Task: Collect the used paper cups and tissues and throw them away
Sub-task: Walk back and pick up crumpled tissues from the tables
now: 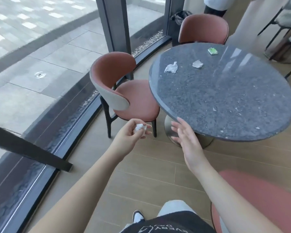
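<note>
Head cam: 2 crumpled tissues (pixel 171 68) (pixel 197 63) + green wrapper (pixel 212 51) on table's (pixel 225 105) far side, ahead-right of us. Left hand (pixel 131 133) pinches a tissue wad (pixel 139 127); right hand (pixel 186 140) empty, fingers spread at near rim, so nearer. No cups in view

The round worktop (pixel 225 101) is dark grey stone speckled with pale flecks, and on it lie two crumpled white tissues (pixel 171 68) (pixel 197 64) and a small bright green wrapper (pixel 212 51). The chairs (pixel 134 100) have terracotta-pink seats and inner backs, a light grey outer back shell and black legs. A white tissue wad (pixel 140 127) shows in the left hand (pixel 133 134), above a floor (pixel 141 174) of light brown wood-look planks.
</note>
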